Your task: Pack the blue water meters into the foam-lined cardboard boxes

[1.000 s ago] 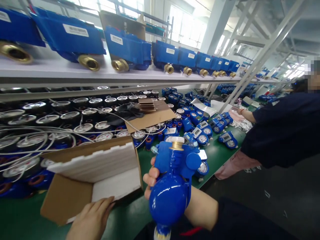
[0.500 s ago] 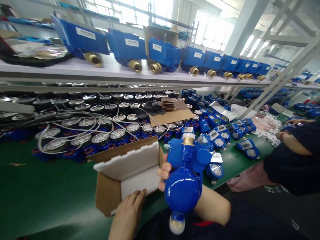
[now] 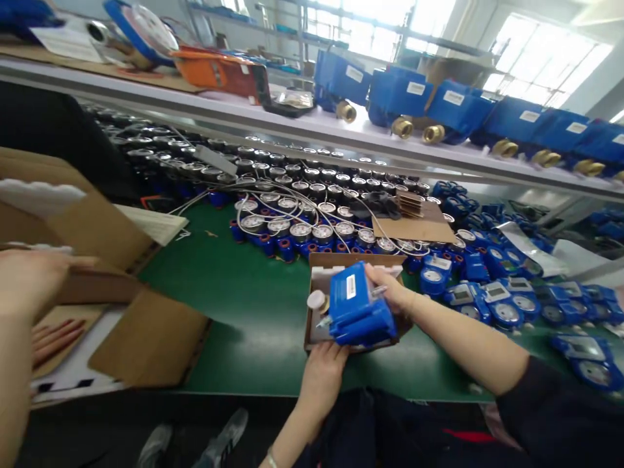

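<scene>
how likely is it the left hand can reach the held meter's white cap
Probably yes: the left hand is at the near edge of the small box, close to the white cap, which nothing seems to cover.

Shot from head height, facing forward and down, close above the wearer's fingers (image 3: 327,352), taking in the shelf (image 3: 312,127) beyond.

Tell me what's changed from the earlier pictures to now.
The right hand has brought the blue meter leftward over the small box, turning its label into view. The camera has swung left, revealing a larger box and a co-worker's hands. Unchanged: right hand holding the meter, left hand at the small box's near edge.
</scene>
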A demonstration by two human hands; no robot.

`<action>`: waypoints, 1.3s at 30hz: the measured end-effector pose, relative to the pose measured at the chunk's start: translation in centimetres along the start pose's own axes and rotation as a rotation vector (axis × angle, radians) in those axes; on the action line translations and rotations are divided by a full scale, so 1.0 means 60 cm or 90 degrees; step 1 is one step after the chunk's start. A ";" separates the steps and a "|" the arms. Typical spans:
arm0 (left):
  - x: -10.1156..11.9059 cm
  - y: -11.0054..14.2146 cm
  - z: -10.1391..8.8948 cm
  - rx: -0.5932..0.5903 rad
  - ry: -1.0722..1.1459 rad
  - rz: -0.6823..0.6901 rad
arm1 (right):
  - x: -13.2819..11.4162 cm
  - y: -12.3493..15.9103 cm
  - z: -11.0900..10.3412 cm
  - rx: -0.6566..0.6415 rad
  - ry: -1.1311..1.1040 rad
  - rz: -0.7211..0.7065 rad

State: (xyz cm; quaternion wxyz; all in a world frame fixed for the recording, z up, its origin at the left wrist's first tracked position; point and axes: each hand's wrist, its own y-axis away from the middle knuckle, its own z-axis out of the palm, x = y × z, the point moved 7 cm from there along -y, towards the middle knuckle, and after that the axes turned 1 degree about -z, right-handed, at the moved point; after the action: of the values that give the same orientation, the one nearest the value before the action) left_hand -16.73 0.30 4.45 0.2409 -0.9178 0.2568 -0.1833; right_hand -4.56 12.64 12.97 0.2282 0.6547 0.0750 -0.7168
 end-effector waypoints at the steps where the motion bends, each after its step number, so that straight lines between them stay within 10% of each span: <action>1: -0.001 0.008 -0.003 0.028 0.006 0.010 | 0.010 -0.012 0.011 -0.001 0.014 0.013; 12: -0.046 0.030 -0.038 0.059 0.125 0.029 | 0.034 -0.056 0.013 -0.015 0.269 0.128; 31: -0.089 0.002 0.017 0.072 0.040 0.166 | 0.187 -0.199 0.039 0.000 0.727 0.237; 39: -0.037 -0.003 0.004 -0.032 0.020 0.123 | 0.202 -0.136 0.028 0.035 0.728 0.213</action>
State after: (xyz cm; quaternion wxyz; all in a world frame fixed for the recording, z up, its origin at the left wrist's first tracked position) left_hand -18.34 1.80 3.88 0.2299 -0.8916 0.3524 -0.1672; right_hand -10.00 16.42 -0.17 0.2442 0.9453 0.0632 -0.2069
